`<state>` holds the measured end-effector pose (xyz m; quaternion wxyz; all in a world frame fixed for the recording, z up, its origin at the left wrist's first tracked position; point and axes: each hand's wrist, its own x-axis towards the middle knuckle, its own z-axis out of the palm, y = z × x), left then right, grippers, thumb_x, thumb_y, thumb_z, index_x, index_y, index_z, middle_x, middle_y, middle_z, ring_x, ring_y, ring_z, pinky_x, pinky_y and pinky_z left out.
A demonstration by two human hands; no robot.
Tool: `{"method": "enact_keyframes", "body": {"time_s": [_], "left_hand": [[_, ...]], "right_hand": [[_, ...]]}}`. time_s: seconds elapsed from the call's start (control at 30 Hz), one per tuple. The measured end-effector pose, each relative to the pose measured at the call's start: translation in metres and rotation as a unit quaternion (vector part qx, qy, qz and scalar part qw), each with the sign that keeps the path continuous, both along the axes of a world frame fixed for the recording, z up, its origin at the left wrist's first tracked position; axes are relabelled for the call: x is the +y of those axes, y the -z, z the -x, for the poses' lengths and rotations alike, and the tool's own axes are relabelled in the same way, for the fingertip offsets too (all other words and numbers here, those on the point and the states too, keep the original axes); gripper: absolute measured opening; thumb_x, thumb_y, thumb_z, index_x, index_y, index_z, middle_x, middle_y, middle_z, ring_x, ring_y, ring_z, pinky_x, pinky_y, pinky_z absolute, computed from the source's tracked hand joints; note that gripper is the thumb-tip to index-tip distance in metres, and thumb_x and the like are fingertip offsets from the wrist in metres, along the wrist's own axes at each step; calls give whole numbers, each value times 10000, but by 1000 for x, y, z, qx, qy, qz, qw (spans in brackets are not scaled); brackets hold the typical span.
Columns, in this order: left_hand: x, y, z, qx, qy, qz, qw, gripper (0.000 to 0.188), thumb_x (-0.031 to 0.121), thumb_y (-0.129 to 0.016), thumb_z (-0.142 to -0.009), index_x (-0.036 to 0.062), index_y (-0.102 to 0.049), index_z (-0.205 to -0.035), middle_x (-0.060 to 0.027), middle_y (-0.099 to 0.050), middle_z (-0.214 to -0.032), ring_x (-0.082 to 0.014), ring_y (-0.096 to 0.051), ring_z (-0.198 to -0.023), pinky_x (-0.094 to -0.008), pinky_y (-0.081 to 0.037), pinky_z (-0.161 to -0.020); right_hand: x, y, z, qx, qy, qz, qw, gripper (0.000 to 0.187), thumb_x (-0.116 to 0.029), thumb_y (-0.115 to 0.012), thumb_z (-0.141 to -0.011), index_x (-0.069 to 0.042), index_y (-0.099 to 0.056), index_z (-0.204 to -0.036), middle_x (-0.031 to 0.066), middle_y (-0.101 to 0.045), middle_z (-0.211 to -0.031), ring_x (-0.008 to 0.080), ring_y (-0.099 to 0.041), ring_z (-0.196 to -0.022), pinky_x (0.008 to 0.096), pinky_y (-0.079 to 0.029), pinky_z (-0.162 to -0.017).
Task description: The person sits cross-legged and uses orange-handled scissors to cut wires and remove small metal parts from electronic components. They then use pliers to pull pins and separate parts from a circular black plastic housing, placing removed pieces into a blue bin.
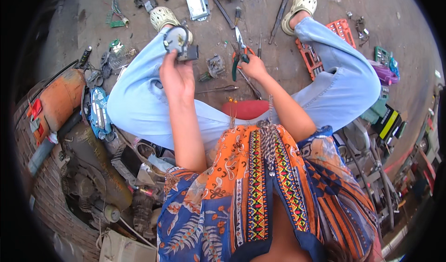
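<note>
In my left hand is a black plastic part with a rounded, pale-faced body and a square block at one side. Its thumb lies on the part, held up before my left shin. My right hand is closed at the handles of a hand tool with orange and dark green grips; pliers or scissors, I cannot tell which. Bright metal blades extend away from there. Between my hands, a small grey metal housing lies on the ground, with a screwdriver nearer me.
Beyond my hands lie a silver electronic module, a long dark bar and a hammer. An orange socket set case lies partly beneath my right leg. Orange and olive cylinders and scrap parts crowd the left.
</note>
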<state>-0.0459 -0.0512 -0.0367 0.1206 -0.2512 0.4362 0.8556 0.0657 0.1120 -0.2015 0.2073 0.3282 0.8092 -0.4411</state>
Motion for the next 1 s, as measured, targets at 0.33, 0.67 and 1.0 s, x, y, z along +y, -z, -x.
{"method": "enact_keyframes", "body": {"time_s": [0.33, 0.67, 1.0], "left_hand": [[-14, -44, -45, 128, 101, 22, 986, 340, -46, -557, -852, -39, -497, -1187, -72, -583, -1072, -137, -569, -938, -278, -457, -853], [-12, -104, -73, 230, 140, 64, 961, 376, 25, -592, -868, -71, -479, -1213, -85, -589, -1104, -132, -554, -1000, -275, -430, -888], [-2, -89, -82, 184, -21, 97, 978, 301, 21, -539, -895, -52, -495, -1184, -70, -585, -1048, -126, -558, -938, -278, -445, -853]], "right_hand": [[38, -183, -28, 333, -12, 118, 936, 278, -253, -616, -841, 22, -627, -880, 158, -493, -1210, 230, -525, -1037, 308, -416, -847], [41, -214, -64, 280, -56, 480, 830, 336, -305, -612, -817, -44, -498, -641, 105, -435, -962, 275, -464, -1139, 396, -307, -937], [-17, -242, -42, 292, 35, 703, 647, 427, -415, -627, -782, -122, -462, -518, 307, -363, -1358, 408, -294, -1318, 529, -159, -1094]]}}
